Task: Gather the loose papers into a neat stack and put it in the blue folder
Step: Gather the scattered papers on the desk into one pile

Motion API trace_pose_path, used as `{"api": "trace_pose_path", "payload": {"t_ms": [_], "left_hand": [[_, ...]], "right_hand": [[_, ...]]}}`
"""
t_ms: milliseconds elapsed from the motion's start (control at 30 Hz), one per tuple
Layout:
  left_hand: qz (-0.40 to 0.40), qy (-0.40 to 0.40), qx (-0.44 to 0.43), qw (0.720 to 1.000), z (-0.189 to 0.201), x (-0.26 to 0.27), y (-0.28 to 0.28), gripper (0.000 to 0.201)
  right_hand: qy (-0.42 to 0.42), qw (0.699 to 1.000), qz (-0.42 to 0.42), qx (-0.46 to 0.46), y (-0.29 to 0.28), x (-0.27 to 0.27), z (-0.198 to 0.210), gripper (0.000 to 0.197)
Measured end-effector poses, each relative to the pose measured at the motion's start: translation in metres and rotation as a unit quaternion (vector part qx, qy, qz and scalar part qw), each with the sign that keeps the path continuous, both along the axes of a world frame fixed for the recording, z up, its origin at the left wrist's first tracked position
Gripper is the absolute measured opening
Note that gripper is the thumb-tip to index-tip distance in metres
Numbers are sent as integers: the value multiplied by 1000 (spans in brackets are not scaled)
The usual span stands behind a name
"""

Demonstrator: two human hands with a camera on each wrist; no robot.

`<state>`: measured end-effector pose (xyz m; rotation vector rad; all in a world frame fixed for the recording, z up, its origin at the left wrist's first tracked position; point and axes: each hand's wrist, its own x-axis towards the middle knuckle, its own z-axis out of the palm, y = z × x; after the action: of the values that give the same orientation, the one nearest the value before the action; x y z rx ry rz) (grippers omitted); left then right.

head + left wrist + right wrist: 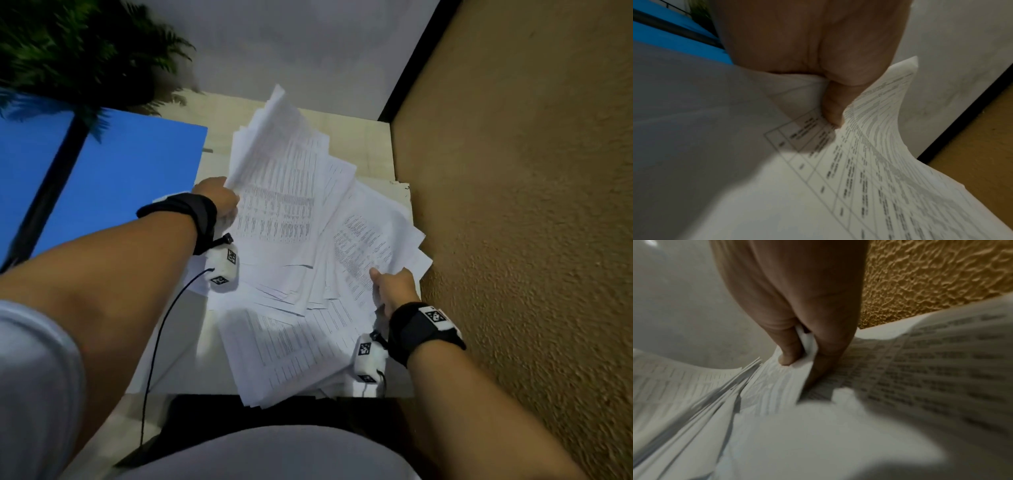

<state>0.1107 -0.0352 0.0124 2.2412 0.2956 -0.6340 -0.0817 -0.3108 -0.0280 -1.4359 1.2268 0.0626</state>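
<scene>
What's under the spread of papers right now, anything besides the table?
The loose papers lie fanned over the pale table, overhanging its near edge. The left hand and right hand each grip sheets. Whatever lies under the pile is covered. The blue folder sits left.

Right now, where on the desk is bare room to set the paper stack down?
Bare patches: the pale wooden desk top behind the white printed papers, and the near-left strip beside them. The open blue folder is free too. The middle and right side, between left hand and right hand, are crowded.
</scene>
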Motion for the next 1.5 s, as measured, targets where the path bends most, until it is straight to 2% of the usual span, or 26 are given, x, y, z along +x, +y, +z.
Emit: {"api": "trace_pose_path", "payload": {"t_ms": [67,167,233,300,333,400,467,500,533,600,667,767,833,933,1033,1100,1167,1267,1333,1400,1500], "left_hand": [[27,7,-51,998,1,-3,0,18],[85,27,-160,983,7,-12,5,18],[90,21,-184,979,11,-19,14,25],[106,14,-209,972,14,-25,21,34],[109,7,-210,972,19,-31,23,33],[115,-7,-206,972,23,-40,29,27],[118,-14,-215,969,26,-47,32,34],[125,-19,-209,970,24,-48,33,36],[128,-24,-198,972,27,-51,33,38],[143,-23,-211,967,25,-53,33,40],[140,-23,-212,967,22,-55,32,42],[145,-31,-193,970,16,-54,36,38],[150,-26,-167,974,12,-54,42,36],[161,-16,-151,975,3,-53,51,37],[136,-3,-113,984,5,-57,52,39],[122,-1,-101,987,8,-63,51,39],[120,-1,-104,987,8,-68,50,40],[106,-10,-89,990,13,-80,50,41],[98,-4,-74,992,13,-86,52,42],[79,8,-68,995,10,-91,51,43],[38,26,-45,998,-3,-98,52,42]], "right_hand": [[11,999,21,-27,-7,3,5,32],[44,991,104,-78,-25,10,25,24],[96,968,188,-131,-35,16,41,16],[157,935,272,-162,-40,21,51,22],[174,922,300,-170,-39,22,53,29],[160,921,318,-157,-28,18,53,55],[103,945,300,-84,-14,8,46,105],[92,946,301,-71,-6,4,42,118],[88,942,314,-83,1,0,36,118],[100,932,323,-128,11,-6,25,97],[97,939,294,-148,18,-9,26,71],[79,939,256,-217,11,-9,46,33],[68,930,247,-265,0,-9,66,16],[68,929,196,-307,-15,-9,103,14],[48,911,151,-380,-23,-12,149,27],[-8,887,134,-443,-25,-14,175,29],[-87,876,99,-464,-23,-14,194,29],[-231,889,10,-395,-18,-7,210,25],[-266,903,-23,-338,-9,-1,208,24],[-256,924,-18,-283,7,5,192,21],[-173,956,49,-234,43,10,151,17]]}}
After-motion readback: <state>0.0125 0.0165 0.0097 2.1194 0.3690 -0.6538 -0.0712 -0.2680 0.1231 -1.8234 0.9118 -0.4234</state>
